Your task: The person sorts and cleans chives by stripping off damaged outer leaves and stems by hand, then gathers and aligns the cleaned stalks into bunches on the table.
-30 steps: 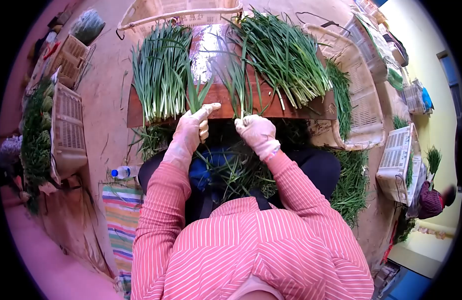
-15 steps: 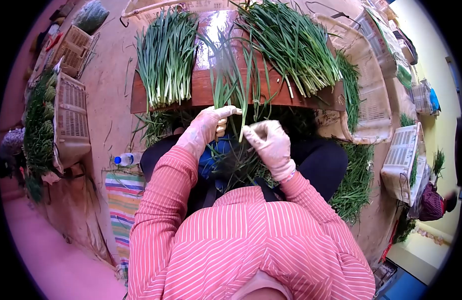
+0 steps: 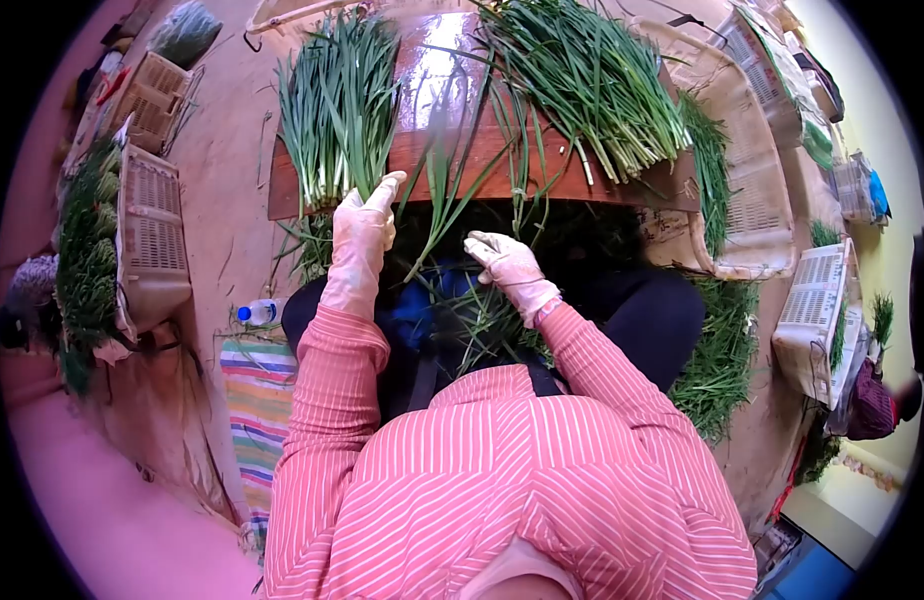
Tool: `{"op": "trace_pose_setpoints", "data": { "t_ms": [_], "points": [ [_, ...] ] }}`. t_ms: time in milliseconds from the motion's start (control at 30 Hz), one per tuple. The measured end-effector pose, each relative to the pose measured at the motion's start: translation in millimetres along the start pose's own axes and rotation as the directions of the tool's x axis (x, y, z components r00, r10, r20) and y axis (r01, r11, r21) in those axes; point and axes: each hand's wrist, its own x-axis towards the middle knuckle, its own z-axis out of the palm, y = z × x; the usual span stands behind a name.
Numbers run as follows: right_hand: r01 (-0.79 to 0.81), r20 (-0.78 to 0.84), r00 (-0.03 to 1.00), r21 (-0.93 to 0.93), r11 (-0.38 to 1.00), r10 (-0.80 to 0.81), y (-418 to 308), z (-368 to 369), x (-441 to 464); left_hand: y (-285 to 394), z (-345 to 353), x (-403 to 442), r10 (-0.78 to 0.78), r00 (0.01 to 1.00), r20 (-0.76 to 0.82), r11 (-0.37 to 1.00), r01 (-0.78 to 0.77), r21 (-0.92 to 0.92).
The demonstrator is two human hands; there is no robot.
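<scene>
My gloved left hand (image 3: pixel 365 232) is closed on green stalks at the near edge of the left bundle (image 3: pixel 334 110), which lies on the reddish-brown board (image 3: pixel 462 150). My gloved right hand (image 3: pixel 508 262) is below the board's near edge, its fingers bent together; whether anything is between them is too small to tell. A few loose stalks (image 3: pixel 439 195) hang over the edge between my hands. On the board's right side lies a larger, slanting pile of green stalks (image 3: pixel 592 85).
Crates stand at the right (image 3: pixel 752 190) and left (image 3: pixel 154 230). Loose greens (image 3: pixel 720 350) lie on the floor by my right knee. A bottle (image 3: pixel 259 312) and striped cloth (image 3: pixel 252 410) are at the left. A person (image 3: pixel 872 400) is at the far right.
My left hand has moved left to the left bundle with stalks in it. My right hand has come away from the stalk it was near and moved slightly left. The view has shifted slightly.
</scene>
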Motion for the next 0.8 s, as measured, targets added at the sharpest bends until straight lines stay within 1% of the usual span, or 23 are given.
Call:
{"op": "trace_pose_setpoints", "data": {
  "t_ms": [33,100,133,167,233,267,300,367,400,433,467,500,533,567,600,633,667,700,733,767,800],
  "points": [
    [-0.051,0.004,0.999,-0.106,0.993,0.052,-11.9,8.0,-5.9,2.7,-2.2,-2.5,-0.001,1.0,-0.008,1.0,0.001,0.004],
    [-0.124,0.09,0.986,-0.146,0.981,0.138,-10.4,21.6,4.1,6.3,-6.6,-6.2,0.002,0.999,0.051,1.0,-0.003,0.008],
    [-0.092,0.181,0.977,-0.133,0.987,0.115,-8.2,30.5,10.3,8.5,-5.5,-8.8,-0.016,0.998,0.052,0.999,0.015,0.03],
    [-0.092,0.245,0.96,-0.175,0.98,0.134,-7.8,38.9,15.8,7.6,-5.0,-9.1,-0.03,0.998,0.063,0.997,0.025,0.075],
    [-0.144,0.26,0.951,-0.104,0.984,0.167,6.0,58.3,24.2,1.9,-4.3,-8.2,-0.09,0.991,0.095,0.98,0.072,0.184],
    [-0.124,0.38,0.915,-0.056,0.991,0.136,8.8,59.1,31.5,-2.5,-5.4,-6.2,-0.095,0.988,0.121,0.961,0.06,0.27],
    [-0.136,0.382,0.918,0.039,0.99,0.111,9.0,64.0,31.8,-7.1,-2.2,-6.5,-0.083,0.988,0.13,0.965,0.047,0.258],
    [0.02,0.338,0.941,-0.06,0.998,0.002,13.2,67.2,24.3,-18.6,-0.3,-3.6,-0.026,0.991,0.131,0.884,-0.038,0.466],
    [-0.007,0.331,0.942,-0.138,0.99,0.053,9.6,68.7,18.7,-21.9,-5.7,-0.3,-0.158,0.966,0.205,0.825,0.015,0.565],
    [0.024,0.323,0.945,-0.239,0.971,0.057,-2.5,67.4,6.8,-12.7,0.4,-8.3,-0.295,0.938,0.182,0.753,0.111,0.649],
    [0.145,0.262,0.964,-0.345,0.927,-0.053,-5.6,67.3,-1.6,-17.2,1.5,-10.8,-0.225,0.95,0.216,0.791,0.048,0.61],
    [0.249,0.211,0.963,-0.453,0.856,-0.168,-5.4,66.5,-8.5,-22.8,2.1,-11.5,-0.154,0.956,0.248,0.823,-0.015,0.568],
    [0.244,0.2,0.965,-0.455,0.857,-0.169,-4.8,62.9,-11.5,-27.3,2.7,-8.4,-0.167,0.959,0.228,0.853,0.025,0.522],
    [0.339,0.196,0.938,-0.694,0.636,-0.286,-4.4,59.5,-13.8,-30.3,1.5,-5.9,-0.18,0.962,0.203,0.879,0.065,0.472],
    [0.373,0.23,0.892,-0.861,0.345,-0.39,-4.7,57.5,-17.7,-25.3,1.7,-6.2,-0.027,0.979,0.204,0.825,-0.094,0.558],
    [0.371,0.226,0.892,-0.862,0.347,-0.392,-4.5,54.6,-25.6,-18.7,2.0,-7.5,-0.008,0.985,0.174,0.834,-0.089,0.544],
    [0.376,0.303,0.921,-0.855,0.357,-0.245,-5.0,49.1,-37.5,-9.0,1.0,-9.9,-0.03,0.986,0.166,0.888,-0.05,0.457],
    [0.379,0.372,0.924,-0.849,0.369,-0.093,-3.8,41.4,-48.8,0.9,-0.7,-12.6,-0.053,0.985,0.162,0.931,-0.01,0.365],
    [0.331,0.362,0.932,-0.865,0.377,0.013,7.9,27.8,-55.9,6.8,-3.8,-14.9,-0.039,0.986,0.164,0.954,-0.013,0.3],
    [0.283,0.351,0.929,-0.881,0.379,0.12,18.2,10.8,-60.6,-0.5,-14.6,-5.2,-0.044,0.984,0.172,0.959,-0.006,0.282],
    [0.152,0.176,0.984,-0.899,0.412,0.023,8.3,-3.3,-69.0,1.3,-17.1,-6.3,-0.035,0.99,0.139,0.966,-0.002,0.258]
  ]
}}
